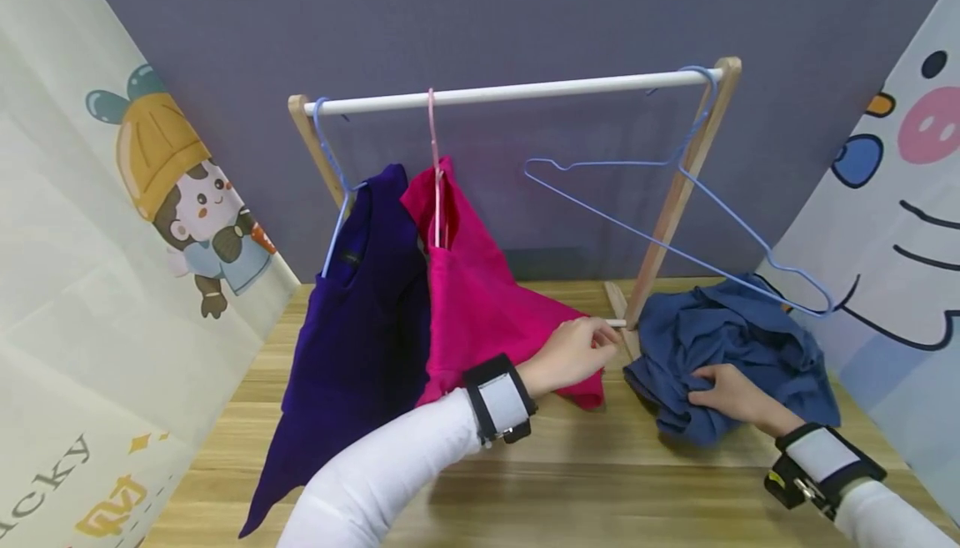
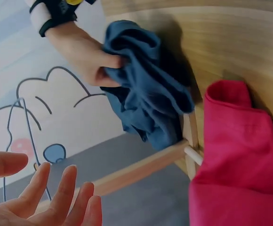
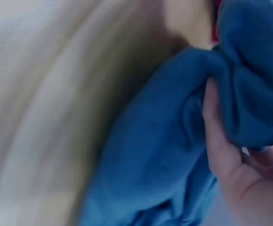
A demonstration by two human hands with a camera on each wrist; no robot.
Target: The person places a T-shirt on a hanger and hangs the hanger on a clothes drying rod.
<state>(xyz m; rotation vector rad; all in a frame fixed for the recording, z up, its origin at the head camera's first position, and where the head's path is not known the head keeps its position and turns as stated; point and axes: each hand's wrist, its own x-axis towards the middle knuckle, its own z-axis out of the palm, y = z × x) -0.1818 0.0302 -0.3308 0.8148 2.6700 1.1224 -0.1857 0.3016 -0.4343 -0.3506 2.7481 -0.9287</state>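
Note:
A crumpled blue garment (image 1: pixel 738 348) lies bunched on the tabletop at the right. My right hand (image 1: pixel 731 398) pinches a fold of it, the thumb along the cloth in the right wrist view. My left hand (image 1: pixel 576 354) holds nothing; its fingers (image 2: pixel 56 193) are loosely bent and spread in the left wrist view. In the head view it overlaps the lower edge of a pink garment (image 1: pixel 480 306), which hangs from a pink hanger (image 1: pixel 433 131). Above the blue garment, a bare blue hanger (image 1: pixel 600 163) hangs at the rack's right end.
The small rack has a white rail (image 1: pixel 525 93) and wooden legs (image 1: pixel 667 218). A dark purple garment (image 1: pixel 360 339) hangs on another blue hanger (image 1: pixel 324 143) at the left. A grey backdrop (image 1: pixel 480 14) stands behind, with printed sheets on both sides of the wooden table (image 1: pixel 555 498).

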